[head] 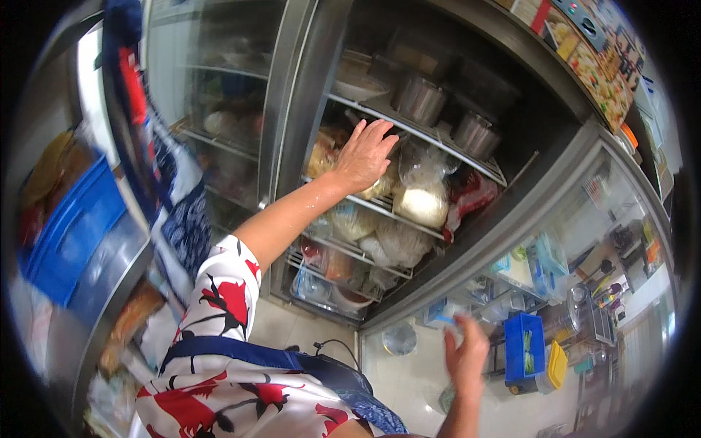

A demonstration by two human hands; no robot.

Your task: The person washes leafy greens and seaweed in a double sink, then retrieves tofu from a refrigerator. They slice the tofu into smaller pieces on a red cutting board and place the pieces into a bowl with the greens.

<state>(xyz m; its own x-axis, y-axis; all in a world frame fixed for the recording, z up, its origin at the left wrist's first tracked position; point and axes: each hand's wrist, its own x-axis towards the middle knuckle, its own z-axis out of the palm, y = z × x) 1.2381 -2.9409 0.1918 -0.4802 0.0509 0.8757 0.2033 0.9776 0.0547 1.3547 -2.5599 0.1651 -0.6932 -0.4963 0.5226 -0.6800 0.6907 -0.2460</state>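
Observation:
My left hand [362, 156] reaches into an upright refrigerator with its fingers stretched out and nothing held. It hovers before the middle wire shelf [378, 207], just below the front rail of the shelf above [408, 127]. Near the fingers sit a knotted clear plastic bag with white contents [420, 203] and a bag of yellowish food [322, 159]. A red package [472, 201] lies at that shelf's right end. My right hand [468, 350], slightly blurred, is held low beside the swung-out glass door [383, 342], thumb and fingers apart and empty.
Two metal pots [419, 101] stand on the upper shelf beside a white bowl [358, 87]. Lower shelves carry bagged food [405, 241]. A blue crate [71, 230] is at left. Through the door glass appear a blue basket with greens [524, 350] and a yellow container [556, 366].

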